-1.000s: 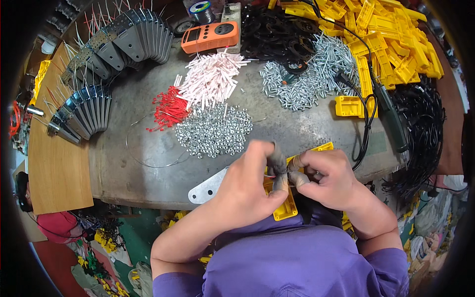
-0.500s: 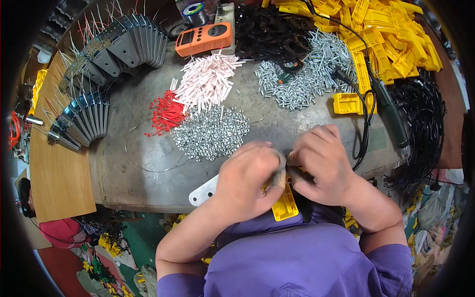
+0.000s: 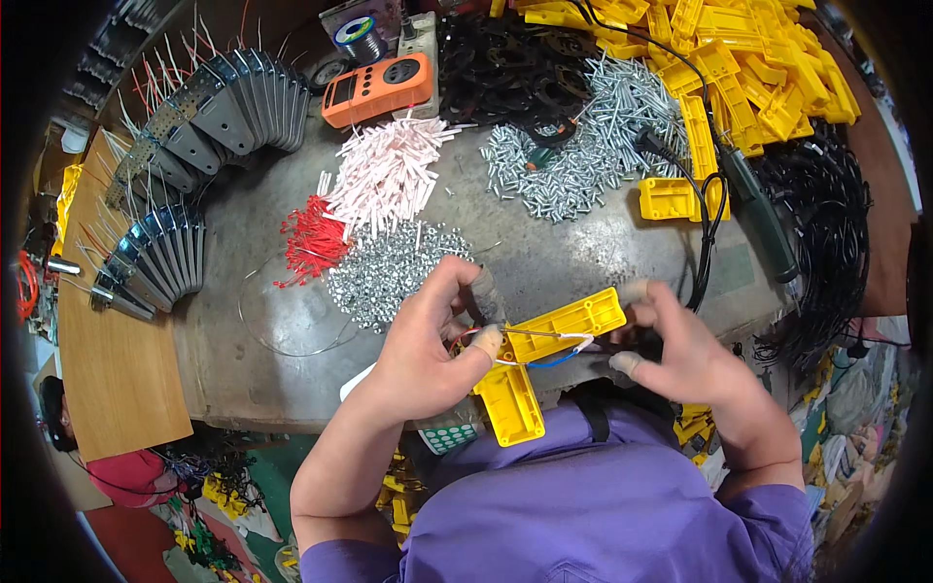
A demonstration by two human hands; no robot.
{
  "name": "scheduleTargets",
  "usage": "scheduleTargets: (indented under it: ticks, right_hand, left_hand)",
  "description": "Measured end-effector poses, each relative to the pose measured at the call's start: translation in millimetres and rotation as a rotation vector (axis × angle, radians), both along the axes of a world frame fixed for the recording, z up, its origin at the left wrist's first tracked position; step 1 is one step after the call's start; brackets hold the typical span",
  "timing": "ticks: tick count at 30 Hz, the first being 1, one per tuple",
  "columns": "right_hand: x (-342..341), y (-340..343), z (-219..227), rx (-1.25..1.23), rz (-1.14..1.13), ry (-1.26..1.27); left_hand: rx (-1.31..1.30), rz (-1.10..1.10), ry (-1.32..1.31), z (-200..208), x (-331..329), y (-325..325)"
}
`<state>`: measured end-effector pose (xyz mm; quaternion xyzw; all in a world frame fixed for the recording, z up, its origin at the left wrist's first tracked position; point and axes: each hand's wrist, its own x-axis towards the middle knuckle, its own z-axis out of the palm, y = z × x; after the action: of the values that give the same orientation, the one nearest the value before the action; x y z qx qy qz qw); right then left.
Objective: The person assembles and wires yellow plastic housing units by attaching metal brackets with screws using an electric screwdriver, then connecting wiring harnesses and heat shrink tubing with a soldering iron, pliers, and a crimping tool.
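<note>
My left hand [image 3: 428, 350] grips a yellow plastic housing [image 3: 564, 325] at its left end, near the front edge of the grey worktable [image 3: 272, 360]. Thin wires [image 3: 554, 355] in white, blue and red run along the housing's lower side. My right hand [image 3: 680, 355] is at the housing's right end, fingers pinching the wire ends there. A second yellow housing piece [image 3: 510, 403] hangs just below, against my purple shirt.
On the table lie piles of silver screws [image 3: 389, 272], longer screws [image 3: 583, 155], white sleeves [image 3: 384, 175], red pieces [image 3: 311, 243], black rings [image 3: 505, 68], yellow housings [image 3: 748, 68], an orange meter [image 3: 379, 89], a corded green tool [image 3: 763, 219] and fanned metal brackets [image 3: 224, 107].
My hands were pressed close together over the housing. They have now spread apart, the housing is turned long-side across, and the wires are stretched along it.
</note>
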<state>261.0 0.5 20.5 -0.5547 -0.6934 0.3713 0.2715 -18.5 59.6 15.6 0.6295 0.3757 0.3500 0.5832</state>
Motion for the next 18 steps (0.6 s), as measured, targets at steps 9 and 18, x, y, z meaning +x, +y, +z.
scheduleTargets:
  ticks: [9,18]
  right_hand:
    - [1,21,8,0.048,0.031,-0.016]
    - [-29,129,31,-0.018,0.108,0.213]
  left_hand:
    - [0.297,0.050,0.236,5,2,-3]
    - [0.664,0.251,0.784,-8,-32,41]
